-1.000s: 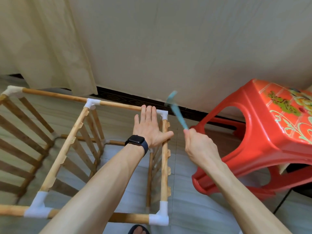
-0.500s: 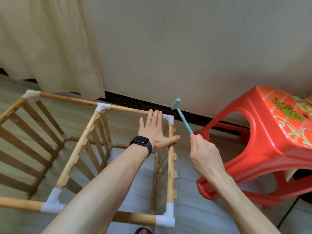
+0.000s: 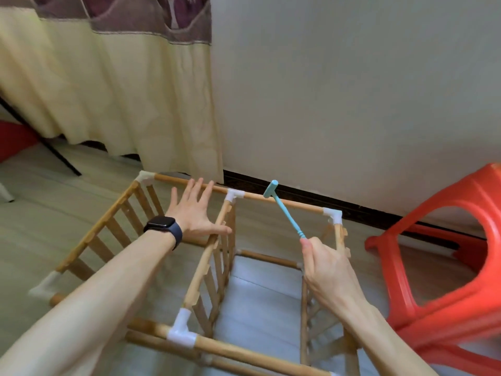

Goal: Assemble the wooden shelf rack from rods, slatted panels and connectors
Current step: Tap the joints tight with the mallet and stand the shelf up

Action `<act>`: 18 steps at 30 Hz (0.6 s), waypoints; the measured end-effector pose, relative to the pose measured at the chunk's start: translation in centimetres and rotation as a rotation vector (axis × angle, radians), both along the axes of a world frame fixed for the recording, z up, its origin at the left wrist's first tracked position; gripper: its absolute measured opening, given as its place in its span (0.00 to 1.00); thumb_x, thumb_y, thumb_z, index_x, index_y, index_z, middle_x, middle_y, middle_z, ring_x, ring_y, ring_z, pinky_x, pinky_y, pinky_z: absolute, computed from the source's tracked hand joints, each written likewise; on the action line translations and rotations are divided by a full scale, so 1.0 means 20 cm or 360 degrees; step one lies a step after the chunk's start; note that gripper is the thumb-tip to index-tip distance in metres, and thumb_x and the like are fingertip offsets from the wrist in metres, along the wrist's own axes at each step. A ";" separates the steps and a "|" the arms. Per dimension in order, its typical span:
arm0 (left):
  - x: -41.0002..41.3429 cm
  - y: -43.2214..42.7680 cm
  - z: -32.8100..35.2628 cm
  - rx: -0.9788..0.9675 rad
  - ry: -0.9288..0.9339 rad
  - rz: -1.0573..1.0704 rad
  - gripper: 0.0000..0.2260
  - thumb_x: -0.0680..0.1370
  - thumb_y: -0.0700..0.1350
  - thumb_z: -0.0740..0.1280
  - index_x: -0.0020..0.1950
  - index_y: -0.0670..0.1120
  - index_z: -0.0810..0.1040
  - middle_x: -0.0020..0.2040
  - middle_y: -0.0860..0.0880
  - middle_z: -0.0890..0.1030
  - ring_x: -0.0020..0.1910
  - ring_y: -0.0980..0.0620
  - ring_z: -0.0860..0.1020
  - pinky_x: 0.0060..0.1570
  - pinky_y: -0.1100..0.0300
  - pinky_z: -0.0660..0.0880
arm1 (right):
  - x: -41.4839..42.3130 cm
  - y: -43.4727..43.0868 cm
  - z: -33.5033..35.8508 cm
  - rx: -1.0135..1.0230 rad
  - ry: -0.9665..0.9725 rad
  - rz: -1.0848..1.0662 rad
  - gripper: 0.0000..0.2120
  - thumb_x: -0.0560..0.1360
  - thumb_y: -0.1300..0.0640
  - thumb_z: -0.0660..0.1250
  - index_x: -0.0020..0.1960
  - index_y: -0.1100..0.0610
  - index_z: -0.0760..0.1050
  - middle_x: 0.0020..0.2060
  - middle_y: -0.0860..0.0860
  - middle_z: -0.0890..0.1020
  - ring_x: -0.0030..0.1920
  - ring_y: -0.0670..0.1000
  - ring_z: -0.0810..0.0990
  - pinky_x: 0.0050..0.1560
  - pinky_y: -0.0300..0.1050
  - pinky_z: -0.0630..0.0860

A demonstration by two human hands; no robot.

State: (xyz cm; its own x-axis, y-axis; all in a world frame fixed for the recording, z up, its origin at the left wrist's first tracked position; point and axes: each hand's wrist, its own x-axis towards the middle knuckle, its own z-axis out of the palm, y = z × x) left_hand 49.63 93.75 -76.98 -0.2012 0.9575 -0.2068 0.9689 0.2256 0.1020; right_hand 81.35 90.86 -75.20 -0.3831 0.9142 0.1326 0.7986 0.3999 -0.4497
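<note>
Above the wooden rack (image 3: pixel 103 232) on the floor (image 3: pixel 260 302), spreading the left hand (image 3: pixel 193 213) flat beside its middle rod (image 3: pixel 202 267); gripping a blue hammer (image 3: pixel 286 214) in the right hand (image 3: pixel 325 267), head over the far rod (image 3: pixel 301 206).

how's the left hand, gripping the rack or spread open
Spread open: the left hand has straight, splayed fingers over the far top rod, none curled round it. Whether it touches the wood, cannot tell.
</note>
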 end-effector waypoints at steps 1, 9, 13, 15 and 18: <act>-0.02 0.02 0.00 -0.0022 -0.0007 -0.0018 0.60 0.63 0.82 0.62 0.81 0.55 0.35 0.82 0.48 0.36 0.80 0.46 0.33 0.75 0.37 0.35 | -0.05 0.01 0.01 -0.0007 -0.0021 0.0010 0.18 0.82 0.43 0.42 0.39 0.48 0.60 0.30 0.46 0.70 0.33 0.52 0.71 0.37 0.53 0.66; -0.06 0.11 -0.05 0.0007 -0.0010 -0.0192 0.54 0.68 0.78 0.62 0.82 0.51 0.41 0.83 0.48 0.41 0.81 0.48 0.38 0.74 0.32 0.36 | -0.32 0.10 0.02 -0.0099 -0.0005 0.0024 0.19 0.85 0.45 0.47 0.37 0.49 0.59 0.31 0.47 0.72 0.34 0.55 0.72 0.36 0.53 0.68; -0.07 0.14 -0.10 0.0145 -0.0105 -0.0152 0.51 0.68 0.77 0.56 0.83 0.51 0.45 0.82 0.46 0.46 0.81 0.47 0.41 0.74 0.30 0.39 | -0.37 0.14 -0.03 -0.0070 -0.0034 0.0014 0.19 0.85 0.44 0.47 0.38 0.50 0.60 0.30 0.47 0.72 0.32 0.51 0.73 0.34 0.51 0.66; -0.07 0.15 -0.12 0.0219 -0.0176 -0.0106 0.48 0.67 0.71 0.57 0.82 0.50 0.49 0.82 0.47 0.48 0.81 0.47 0.41 0.75 0.31 0.40 | -0.39 0.16 -0.04 -0.0076 -0.0049 0.0010 0.19 0.85 0.44 0.46 0.38 0.50 0.61 0.30 0.47 0.73 0.32 0.51 0.73 0.33 0.51 0.66; -0.05 0.15 -0.15 0.0292 -0.0304 -0.0074 0.48 0.65 0.67 0.58 0.81 0.48 0.51 0.82 0.49 0.49 0.81 0.49 0.40 0.76 0.34 0.42 | -0.42 0.21 -0.04 -0.0017 -0.0117 0.0021 0.19 0.85 0.44 0.46 0.38 0.50 0.61 0.30 0.47 0.73 0.32 0.49 0.73 0.31 0.49 0.63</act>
State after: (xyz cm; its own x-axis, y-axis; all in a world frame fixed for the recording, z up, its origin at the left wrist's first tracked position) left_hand 48.57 96.81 -80.00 -0.1304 0.9897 -0.0590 0.9369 0.1425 0.3192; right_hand 72.92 94.99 -75.95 -0.4032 0.9103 0.0937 0.8243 0.4058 -0.3947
